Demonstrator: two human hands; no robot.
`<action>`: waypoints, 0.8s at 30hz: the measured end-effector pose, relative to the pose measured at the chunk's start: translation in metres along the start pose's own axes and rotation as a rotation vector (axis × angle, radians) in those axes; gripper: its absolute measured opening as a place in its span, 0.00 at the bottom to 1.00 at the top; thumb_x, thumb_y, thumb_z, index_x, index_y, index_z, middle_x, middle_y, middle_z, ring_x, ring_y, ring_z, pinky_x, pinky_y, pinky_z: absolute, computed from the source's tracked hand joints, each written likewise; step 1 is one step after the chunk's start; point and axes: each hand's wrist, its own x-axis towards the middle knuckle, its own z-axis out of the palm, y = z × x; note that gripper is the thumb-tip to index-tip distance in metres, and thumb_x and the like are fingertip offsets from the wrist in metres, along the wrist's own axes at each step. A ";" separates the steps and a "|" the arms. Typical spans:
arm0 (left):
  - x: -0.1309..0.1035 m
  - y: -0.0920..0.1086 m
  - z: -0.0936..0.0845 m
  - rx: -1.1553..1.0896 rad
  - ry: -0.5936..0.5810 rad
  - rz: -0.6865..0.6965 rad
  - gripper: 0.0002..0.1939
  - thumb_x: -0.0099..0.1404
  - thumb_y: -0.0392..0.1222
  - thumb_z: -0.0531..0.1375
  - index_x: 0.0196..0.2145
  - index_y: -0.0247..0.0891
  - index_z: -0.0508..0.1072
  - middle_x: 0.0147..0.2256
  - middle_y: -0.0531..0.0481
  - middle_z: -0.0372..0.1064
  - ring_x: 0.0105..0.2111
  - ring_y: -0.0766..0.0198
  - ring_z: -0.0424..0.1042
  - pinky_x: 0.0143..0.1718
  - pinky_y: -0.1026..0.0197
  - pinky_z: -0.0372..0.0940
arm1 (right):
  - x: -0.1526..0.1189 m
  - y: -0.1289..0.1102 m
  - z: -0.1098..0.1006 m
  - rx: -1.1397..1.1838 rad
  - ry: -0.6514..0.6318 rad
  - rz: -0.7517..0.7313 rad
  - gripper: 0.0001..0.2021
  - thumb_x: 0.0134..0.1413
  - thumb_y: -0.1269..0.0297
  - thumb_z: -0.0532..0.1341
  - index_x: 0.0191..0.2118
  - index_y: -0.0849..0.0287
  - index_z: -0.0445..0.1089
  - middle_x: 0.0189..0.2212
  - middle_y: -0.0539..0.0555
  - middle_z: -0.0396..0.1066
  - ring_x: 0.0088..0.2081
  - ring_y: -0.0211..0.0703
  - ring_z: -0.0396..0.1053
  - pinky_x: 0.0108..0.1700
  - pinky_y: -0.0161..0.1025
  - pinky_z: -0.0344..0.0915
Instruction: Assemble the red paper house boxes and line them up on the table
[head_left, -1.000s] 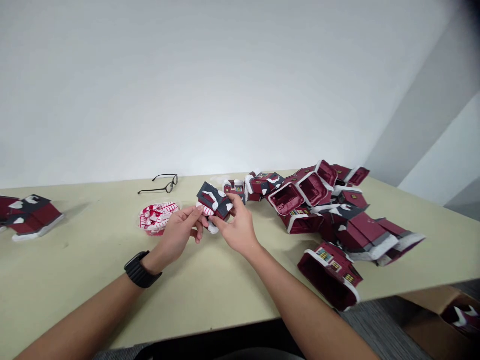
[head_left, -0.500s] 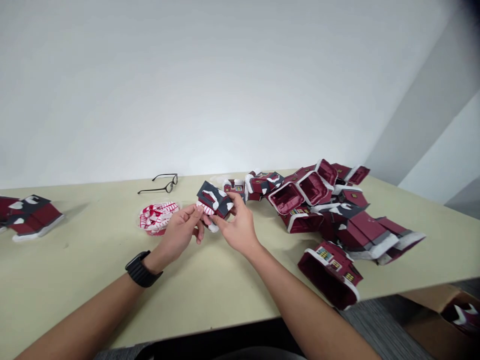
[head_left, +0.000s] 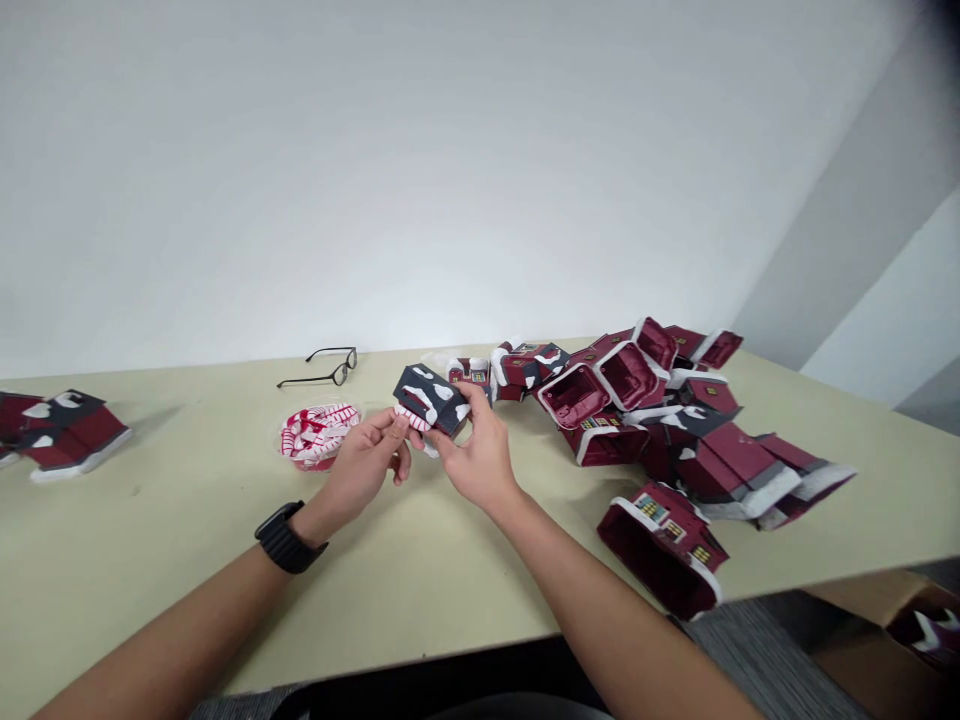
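Observation:
A small toy house (head_left: 429,394) with a dark, snow-patched roof is held just above the table by my right hand (head_left: 480,450), whose thumb and fingers close round its right side. My left hand (head_left: 369,450) pinches a red-and-white striped piece (head_left: 412,418) against the house's left end. That piece looks like the striped ones in the clear tub (head_left: 319,435) beside my left hand. How far the striped piece is attached to the house cannot be made out. Behind my right fingers stands another small maroon house (head_left: 471,374).
Many maroon houses (head_left: 709,450) lie heaped on the right, several with hollow bottoms showing. One house (head_left: 664,545) lies near the table's front edge. More houses (head_left: 75,430) stand far left. Black-framed glasses (head_left: 322,377) rest near the wall. A cardboard box (head_left: 862,610) sits below, right.
The house has turned slightly in my right hand, showing more of its snowy roof. My left hand keeps its pinch on the striped piece. The whole view has shifted slightly.

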 end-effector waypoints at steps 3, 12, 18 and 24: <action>-0.001 -0.002 0.001 -0.015 0.010 -0.020 0.24 0.70 0.63 0.60 0.33 0.37 0.71 0.27 0.53 0.68 0.19 0.71 0.63 0.20 0.66 0.61 | -0.001 0.000 -0.001 -0.034 -0.009 -0.010 0.23 0.54 0.64 0.66 0.56 0.56 0.65 0.50 0.56 0.76 0.48 0.50 0.75 0.50 0.43 0.71; 0.000 0.005 0.001 0.051 0.012 0.028 0.23 0.71 0.62 0.59 0.32 0.37 0.69 0.22 0.56 0.65 0.16 0.71 0.63 0.19 0.67 0.59 | -0.001 -0.002 -0.001 -0.033 -0.025 0.012 0.23 0.53 0.64 0.66 0.55 0.55 0.65 0.47 0.55 0.76 0.45 0.50 0.75 0.49 0.43 0.71; 0.000 -0.007 -0.005 0.014 0.001 0.013 0.23 0.70 0.61 0.60 0.29 0.37 0.69 0.22 0.55 0.66 0.16 0.71 0.62 0.20 0.66 0.59 | -0.002 -0.004 -0.004 -0.056 -0.068 0.031 0.22 0.52 0.64 0.66 0.54 0.55 0.66 0.46 0.56 0.76 0.44 0.51 0.75 0.46 0.44 0.71; 0.000 -0.004 -0.007 0.163 0.155 0.000 0.24 0.67 0.59 0.63 0.24 0.38 0.66 0.19 0.55 0.62 0.18 0.71 0.58 0.20 0.66 0.52 | -0.001 0.000 0.001 -0.019 -0.160 0.185 0.25 0.48 0.60 0.71 0.52 0.56 0.66 0.43 0.56 0.77 0.42 0.51 0.76 0.45 0.46 0.72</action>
